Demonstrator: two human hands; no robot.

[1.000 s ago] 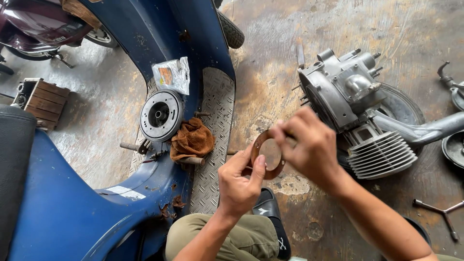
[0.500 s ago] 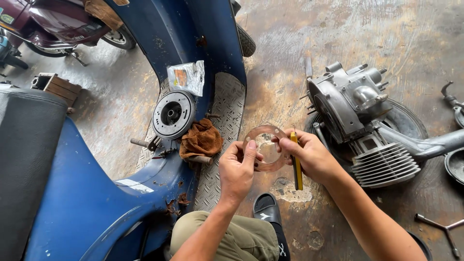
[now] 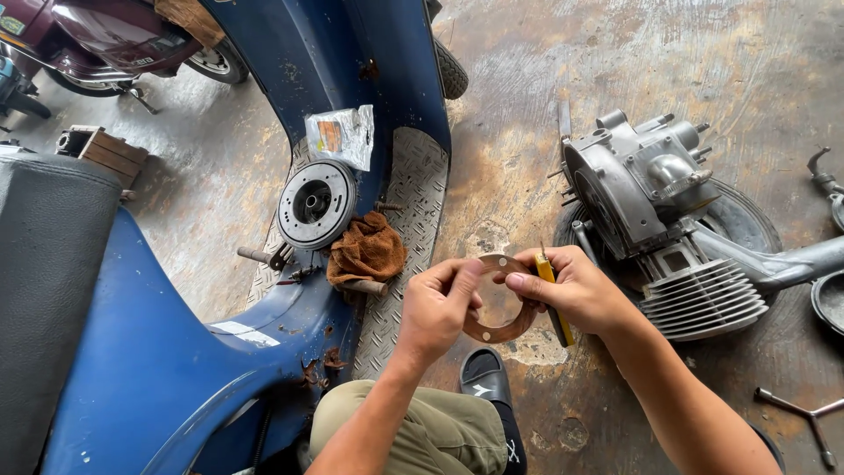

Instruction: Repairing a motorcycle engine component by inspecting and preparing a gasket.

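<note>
Knee (image 3: 422, 427) at 6 o'clock, left hand (image 3: 435, 308) and right hand (image 3: 576, 290) at centre both pinching brown ring gasket (image 3: 499, 330), right also gripping yellow knife (image 3: 552, 295), rag (image 3: 367, 251) at 10 o'clock, engine (image 3: 655, 207) at 2 o'clock, blue scooter (image 3: 352, 62) at 11 o'clock.

Gasket ring (image 3: 498, 330) pinched between both hands is a coppery brown, and the tool (image 3: 553, 295) in the right hand has a yellow handle. Left of the grip: rusty-brown rag (image 3: 367, 249), bright blue scooter body (image 3: 176, 369), silver diamond-tread floorboard (image 3: 413, 189). Right of it, dull grey engine (image 3: 655, 211).
</note>
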